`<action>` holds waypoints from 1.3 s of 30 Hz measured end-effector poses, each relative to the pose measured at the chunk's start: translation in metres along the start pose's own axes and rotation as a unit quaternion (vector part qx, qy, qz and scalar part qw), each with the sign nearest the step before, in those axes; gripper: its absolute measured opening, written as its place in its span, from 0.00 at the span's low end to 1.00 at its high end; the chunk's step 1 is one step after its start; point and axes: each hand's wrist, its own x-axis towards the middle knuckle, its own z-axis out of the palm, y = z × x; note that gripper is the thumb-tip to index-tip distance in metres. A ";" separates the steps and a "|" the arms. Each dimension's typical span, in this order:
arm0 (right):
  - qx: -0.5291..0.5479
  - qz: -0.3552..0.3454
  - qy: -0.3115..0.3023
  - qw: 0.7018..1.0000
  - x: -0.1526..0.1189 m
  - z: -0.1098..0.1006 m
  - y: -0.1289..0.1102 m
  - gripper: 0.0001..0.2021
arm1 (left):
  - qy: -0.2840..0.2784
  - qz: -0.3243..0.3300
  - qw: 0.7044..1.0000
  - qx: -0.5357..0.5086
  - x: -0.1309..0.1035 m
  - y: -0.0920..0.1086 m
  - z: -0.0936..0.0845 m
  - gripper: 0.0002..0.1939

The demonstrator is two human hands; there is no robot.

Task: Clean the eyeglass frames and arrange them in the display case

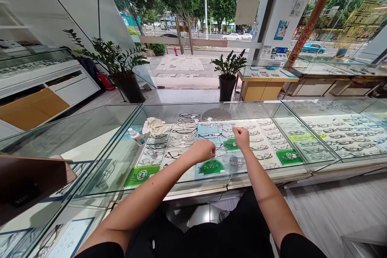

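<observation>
Over the glass display counter (178,181), my left hand (204,150) is closed, its fingers curled inward. Thin-rimmed eyeglasses (221,153) show right beside its fingertips; I cannot tell whether the hand grips them. My right hand (242,138) is also closed, a little higher and to the right, thumb and forefinger pressed together toward the left. What either hand holds, if anything, is too small to make out. Dark-framed eyeglasses (210,134) lie between and beyond the hands. A green half-round card (211,167) lies below my left hand.
A white spray bottle (136,136) and a crumpled beige cloth (155,126) are on the counter to the left. Rows of eyeglasses (262,156) fill the case. A brown box-like object (33,185) juts in at the left. Potted plants (227,87) stand beyond the counter.
</observation>
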 end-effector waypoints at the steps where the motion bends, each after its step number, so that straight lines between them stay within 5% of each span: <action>1: 0.000 0.000 0.000 1.000 0.000 0.000 0.000 0.28 | 0.008 -0.006 1.000 -0.003 0.000 -0.002 -0.002 0.10; 7: -0.004 0.002 -0.002 1.000 -0.001 0.000 -0.002 0.28 | 0.044 -0.045 0.998 -0.017 0.009 -0.017 -0.008 0.13; 14: -0.013 0.001 -0.003 1.000 -0.003 0.000 -0.004 0.28 | 0.053 -0.040 0.996 -0.067 0.025 -0.021 0.004 0.09; 20: -0.035 -0.009 -0.011 0.999 -0.004 -0.004 -0.011 0.27 | 0.096 -0.015 0.980 -0.175 0.025 -0.036 -0.007 0.09; 25: -0.052 -0.075 -0.125 0.988 -0.027 -0.006 -0.033 0.19 | 0.194 -0.010 0.929 -0.314 0.011 -0.069 -0.019 0.18; 29: -0.135 -0.188 -0.273 0.934 -0.060 0.000 -0.046 0.08 | 0.250 -0.025 0.868 -0.427 -0.001 -0.098 -0.022 0.26; 33: -0.210 -0.209 -0.277 0.914 -0.077 0.009 -0.042 0.04 | 0.281 -0.045 0.815 -0.504 -0.008 -0.113 -0.019 0.28; 39: -0.246 -0.205 -0.249 0.914 -0.077 0.015 -0.038 0.05 | 0.291 -0.032 0.770 -0.567 -0.015 -0.109 -0.015 0.27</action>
